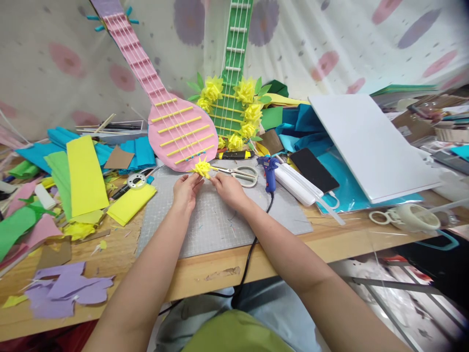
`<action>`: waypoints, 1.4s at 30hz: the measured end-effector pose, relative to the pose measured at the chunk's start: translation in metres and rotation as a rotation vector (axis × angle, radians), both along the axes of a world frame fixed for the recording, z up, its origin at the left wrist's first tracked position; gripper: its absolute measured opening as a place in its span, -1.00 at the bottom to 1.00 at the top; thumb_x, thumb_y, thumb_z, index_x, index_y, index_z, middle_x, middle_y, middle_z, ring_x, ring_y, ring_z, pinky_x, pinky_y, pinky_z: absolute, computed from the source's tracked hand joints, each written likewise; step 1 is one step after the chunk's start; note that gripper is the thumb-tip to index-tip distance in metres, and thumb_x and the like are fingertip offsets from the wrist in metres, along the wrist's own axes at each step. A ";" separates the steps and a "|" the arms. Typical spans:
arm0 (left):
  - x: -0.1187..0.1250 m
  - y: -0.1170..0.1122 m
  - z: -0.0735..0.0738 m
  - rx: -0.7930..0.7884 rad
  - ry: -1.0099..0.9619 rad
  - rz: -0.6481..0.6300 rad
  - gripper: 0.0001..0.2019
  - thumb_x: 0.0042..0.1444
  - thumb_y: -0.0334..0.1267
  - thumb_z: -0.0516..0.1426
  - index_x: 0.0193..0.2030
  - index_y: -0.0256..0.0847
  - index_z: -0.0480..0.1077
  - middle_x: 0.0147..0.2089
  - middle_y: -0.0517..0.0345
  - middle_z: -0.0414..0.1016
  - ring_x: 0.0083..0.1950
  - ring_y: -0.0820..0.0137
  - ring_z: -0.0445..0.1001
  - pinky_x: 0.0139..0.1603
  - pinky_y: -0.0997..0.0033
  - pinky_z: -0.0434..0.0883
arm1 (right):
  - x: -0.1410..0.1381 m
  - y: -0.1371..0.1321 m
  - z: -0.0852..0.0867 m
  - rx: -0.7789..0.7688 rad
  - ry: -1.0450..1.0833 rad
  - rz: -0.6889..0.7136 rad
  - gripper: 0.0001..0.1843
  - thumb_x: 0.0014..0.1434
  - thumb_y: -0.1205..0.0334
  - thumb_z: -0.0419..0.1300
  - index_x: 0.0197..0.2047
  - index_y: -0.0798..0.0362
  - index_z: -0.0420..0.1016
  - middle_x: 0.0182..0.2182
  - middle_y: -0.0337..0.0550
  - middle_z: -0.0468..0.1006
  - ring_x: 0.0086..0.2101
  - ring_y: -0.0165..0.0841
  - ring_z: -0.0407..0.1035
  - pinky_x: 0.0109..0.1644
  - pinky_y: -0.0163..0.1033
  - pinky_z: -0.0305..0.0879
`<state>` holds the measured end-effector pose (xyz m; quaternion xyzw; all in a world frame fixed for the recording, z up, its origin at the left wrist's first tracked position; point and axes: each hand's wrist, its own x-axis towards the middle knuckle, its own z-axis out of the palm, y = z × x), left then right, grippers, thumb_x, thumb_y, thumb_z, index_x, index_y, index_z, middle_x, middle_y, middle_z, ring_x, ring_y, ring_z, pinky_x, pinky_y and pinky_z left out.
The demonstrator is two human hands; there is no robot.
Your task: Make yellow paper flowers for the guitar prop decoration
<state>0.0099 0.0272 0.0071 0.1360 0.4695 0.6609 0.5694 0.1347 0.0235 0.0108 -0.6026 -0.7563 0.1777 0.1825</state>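
A yellow crepe-paper flower (202, 167) is at the lower edge of the pink paper instrument (176, 132), over the grey cutting mat (205, 230). My left hand (188, 190) pinches the flower from below on its left side. From the right, my right hand (227, 189) has its thumb and fingertips closed at the flower's base. What exactly lies between the fingertips is partly hidden. Scissors (245, 176) rest just beyond my right hand, their blades toward the flower. The pink instrument leans back, with yellow bars and white strings across it.
A green instrument (234, 68) with yellow flowers leans behind. To the right are a blue glue gun (270, 175) with its black cord, a phone (314, 170) and a white board (373, 146). Yellow paper (86, 176), a tape roll (137, 181) and purple scraps (68, 288) lie left.
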 end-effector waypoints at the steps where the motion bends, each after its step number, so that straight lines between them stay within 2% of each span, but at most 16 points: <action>1: 0.000 0.000 0.000 0.003 0.006 0.008 -0.76 -0.08 -0.59 0.13 -0.43 -0.24 0.15 -0.51 0.16 0.48 -0.44 0.47 0.50 -0.23 0.40 0.44 | 0.000 -0.001 0.001 -0.005 -0.010 -0.002 -0.64 0.27 0.08 -0.12 -0.23 0.07 0.42 -0.34 -0.09 0.55 -0.32 -0.31 0.40 -0.33 -0.31 0.08; 4: 0.001 0.001 0.000 0.014 0.025 0.042 -0.70 -0.11 -0.60 0.14 -0.45 -0.21 0.08 -0.52 0.16 0.47 -0.44 0.44 0.51 -0.23 0.38 0.45 | 0.000 -0.003 0.002 0.004 -0.008 -0.003 -0.64 0.28 0.07 -0.13 -0.22 0.06 0.41 -0.34 -0.10 0.55 -0.32 -0.32 0.41 -0.33 -0.32 0.09; 11: -0.001 0.004 -0.004 0.029 0.043 0.100 -0.67 -0.15 -0.61 0.14 -0.46 -0.19 0.05 -0.57 0.24 0.42 -0.50 0.49 0.48 -0.19 0.38 0.45 | 0.002 -0.004 -0.005 0.136 0.074 0.015 -0.74 0.19 0.05 0.03 -0.18 0.04 0.33 -0.32 -0.17 0.54 -0.32 -0.36 0.40 -0.33 -0.33 0.11; 17: 0.001 0.001 -0.001 0.015 0.030 0.115 -0.64 -0.12 -0.61 0.17 -0.42 -0.19 0.04 -0.53 0.20 0.44 -0.47 0.46 0.50 -0.18 0.35 0.45 | 0.004 -0.001 -0.004 0.134 0.069 0.013 -0.76 0.20 0.07 0.03 -0.24 0.07 0.36 -0.34 -0.15 0.55 -0.34 -0.36 0.40 -0.34 -0.33 0.10; 23: 0.000 -0.001 0.001 0.032 0.074 0.074 -0.71 -0.06 -0.52 0.17 -0.36 -0.21 0.09 -0.46 0.14 0.48 -0.42 0.42 0.52 -0.22 0.34 0.45 | 0.008 0.002 -0.004 0.142 0.066 0.006 -0.74 0.21 0.06 0.02 -0.25 0.07 0.39 -0.37 -0.16 0.54 -0.39 -0.38 0.38 -0.35 -0.34 0.07; 34: -0.007 0.002 0.000 -0.067 0.195 0.130 -0.57 -0.13 -0.58 0.16 -0.31 -0.14 -0.01 -0.49 0.25 0.45 -0.48 0.40 0.50 -0.32 0.34 0.46 | 0.009 0.003 -0.003 0.122 0.047 0.125 -0.76 0.20 0.11 0.04 -0.28 0.10 0.41 -0.41 -0.16 0.53 -0.42 -0.41 0.34 -0.37 -0.36 0.03; 42: -0.007 0.003 -0.003 -0.039 0.154 0.149 -0.57 -0.13 -0.59 0.16 -0.36 -0.13 -0.05 -0.53 0.27 0.44 -0.51 0.42 0.49 -0.34 0.40 0.45 | 0.006 0.001 -0.002 0.111 -0.005 0.109 -0.73 0.23 0.10 0.00 -0.26 0.10 0.41 -0.39 -0.13 0.54 -0.39 -0.38 0.36 -0.35 -0.35 0.03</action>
